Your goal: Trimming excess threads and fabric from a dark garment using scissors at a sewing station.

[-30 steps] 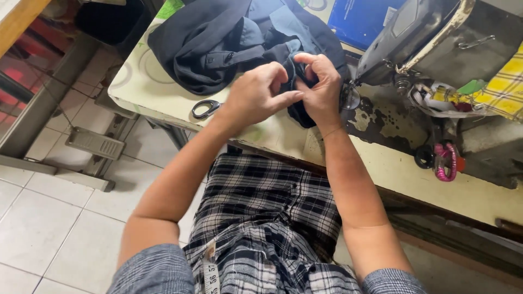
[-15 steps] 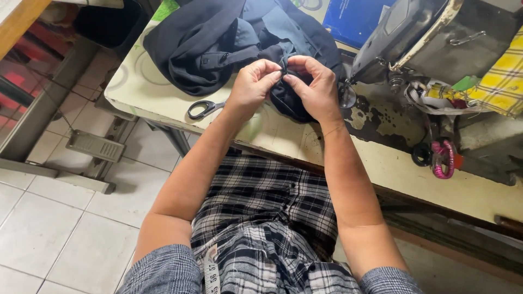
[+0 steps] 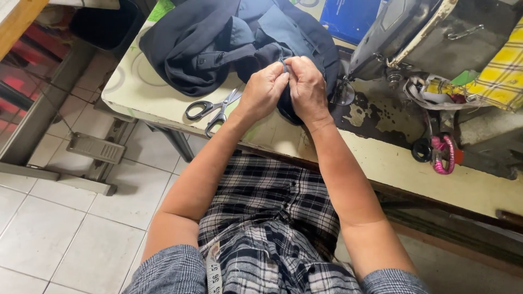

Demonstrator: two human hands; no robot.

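Now the left hand [image 3: 262, 90] and right hand [image 3: 308, 87] have drawn closer, knuckles touching, both pinched shut on a fold of the dark navy garment [image 3: 218, 41] heaped on the far part of the table [image 3: 381, 163]; the work looks finer than before. Scissors [image 3: 212, 109] lie left of the hands; a sewing machine [image 3: 414, 32] stands right; pale tiled floor [image 3: 43, 228] lies below.

Matt dark cloth garment [image 3: 218, 43] — glossy metal scissors [image 3: 213, 108] — smooth tabletop [image 3: 147, 103].

Pale tiled floor [image 3: 49, 239], slightly grubby. Cream worktable [image 3: 381, 163] with worn edge, metal legs and treadle [image 3: 95, 148] beneath. Wooden bench edge [image 3: 19, 19] upper left. Even daylight.
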